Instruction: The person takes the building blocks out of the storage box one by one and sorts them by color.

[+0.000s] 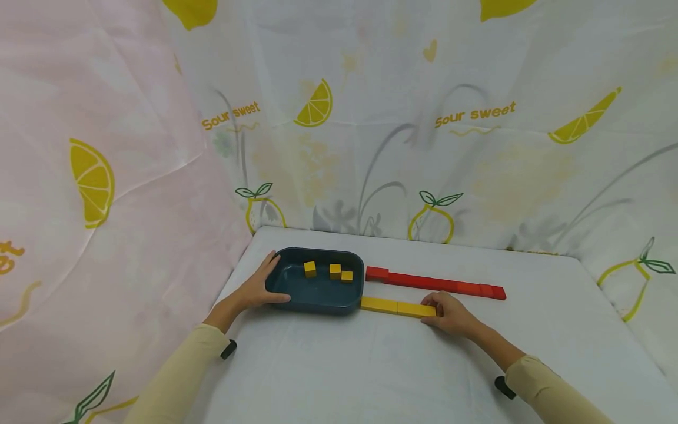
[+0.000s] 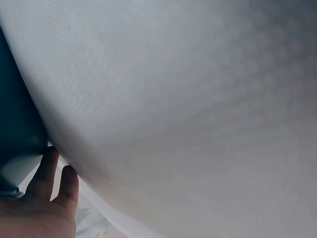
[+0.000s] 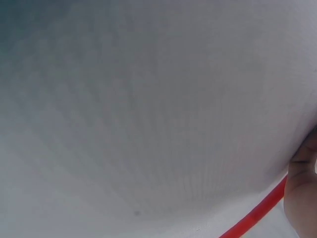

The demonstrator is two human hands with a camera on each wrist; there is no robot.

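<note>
My left hand (image 1: 256,288) grips the left end of a dark blue tray (image 1: 312,297), thumb along the near rim and fingers at the far left corner. Three yellow cubes (image 1: 309,270) lie inside, toward the back. From the tray's near right corner, two long yellow blocks run end to end: a left block (image 1: 378,305) and a right block (image 1: 415,310). My right hand (image 1: 451,313) pinches the right block's outer end between thumb and fingers. In the left wrist view, fingers (image 2: 67,186) touch the tray's outer wall; the right wrist view hides the yellow blocks.
Behind the yellow row, a line of red blocks (image 1: 424,282) stretches right from the tray, its leftmost block standing slightly out of line. White cloth covers the table (image 1: 339,365). Lemon-printed curtains (image 1: 371,118) hang behind and on the left.
</note>
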